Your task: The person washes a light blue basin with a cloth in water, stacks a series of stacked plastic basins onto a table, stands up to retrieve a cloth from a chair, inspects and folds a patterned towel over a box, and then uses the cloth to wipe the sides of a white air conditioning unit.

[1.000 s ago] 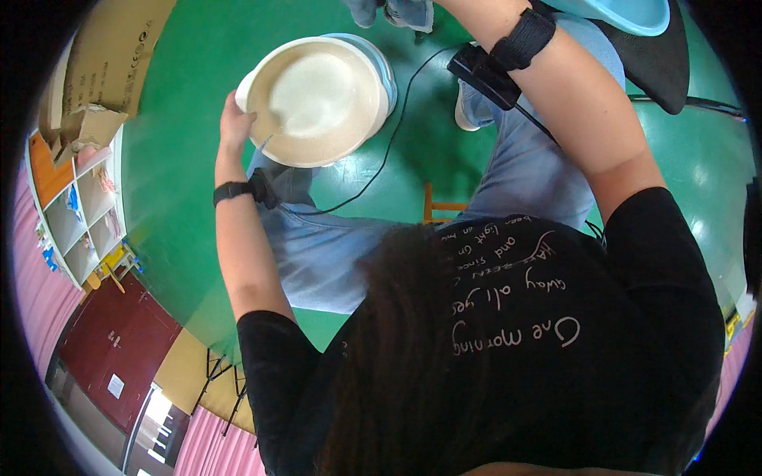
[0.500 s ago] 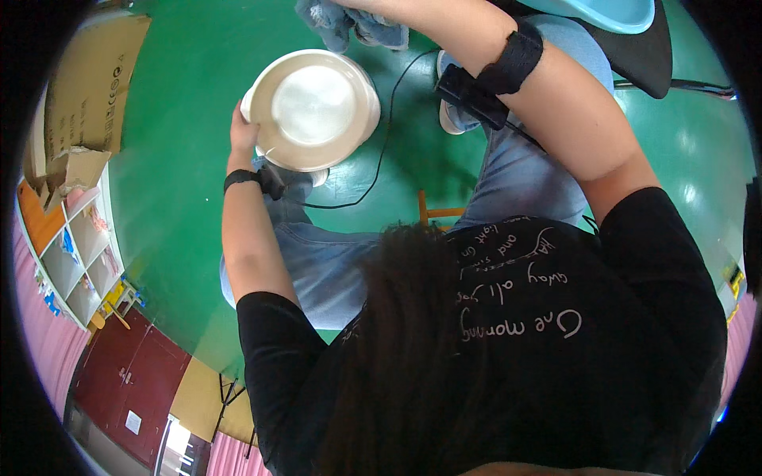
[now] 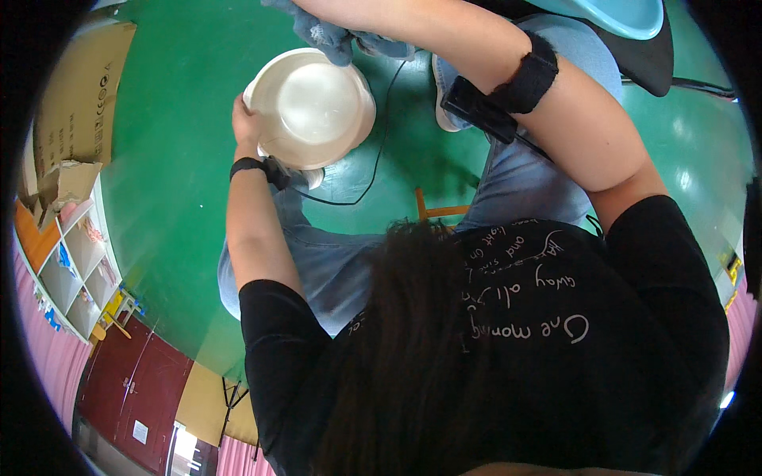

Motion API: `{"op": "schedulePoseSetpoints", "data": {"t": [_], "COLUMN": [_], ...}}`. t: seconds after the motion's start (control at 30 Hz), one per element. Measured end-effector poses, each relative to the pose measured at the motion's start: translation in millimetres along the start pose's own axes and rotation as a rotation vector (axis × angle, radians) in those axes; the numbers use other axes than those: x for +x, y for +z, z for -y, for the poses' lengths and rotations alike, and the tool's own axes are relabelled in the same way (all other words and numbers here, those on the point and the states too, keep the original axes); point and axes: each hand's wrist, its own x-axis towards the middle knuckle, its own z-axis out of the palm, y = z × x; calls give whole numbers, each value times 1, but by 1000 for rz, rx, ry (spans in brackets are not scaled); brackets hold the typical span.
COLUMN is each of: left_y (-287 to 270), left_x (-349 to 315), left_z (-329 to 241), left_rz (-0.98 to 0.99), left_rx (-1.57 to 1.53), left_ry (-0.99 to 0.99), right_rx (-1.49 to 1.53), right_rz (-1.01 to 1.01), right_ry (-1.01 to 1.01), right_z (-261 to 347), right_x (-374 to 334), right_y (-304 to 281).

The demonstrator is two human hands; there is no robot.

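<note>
A cream round basin stands off the floor at the upper left, close to one of my shoes. My left hand grips its left rim, fingers closed around the edge. My right forearm reaches across the upper part of the head view, and the hand itself lies past the upper edge. Below that forearm hangs a bunched grey-blue cloth, its lower part overlapping the basin's far rim. Whether my right hand grips the cloth is hidden.
A light blue basin sits at the upper right on a black surface. A thin black cable runs near the cream basin. A cardboard box and a white shelf stand at the left. Wooden stool legs show between my knees.
My right forearm has swung further left, and the cloth has shifted left and nearer, over the basin's far rim. My left hand keeps its grip on the basin, which has barely moved.
</note>
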Motion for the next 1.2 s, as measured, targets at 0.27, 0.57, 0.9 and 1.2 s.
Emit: {"op": "schedulePoseSetpoints", "data": {"t": [0.27, 0.57, 0.9, 1.2], "left_y": [-2, 15, -51, -146], "left_x": [11, 24, 59, -52], "left_z": [-5, 0, -60, -368], "left_rz": [28, 53, -194, -13], "left_rx": [9, 44, 272, -248], "left_ry": [116, 49, 150, 598], "right_rx": [97, -2, -247, -657], "right_rz": [57, 35, 167, 895], "right_ry": [63, 27, 130, 13], "right_z": [4, -3, -6, -7], "right_x": [-7, -6, -6, -30], "right_y": [1, 4, 11, -11]}}
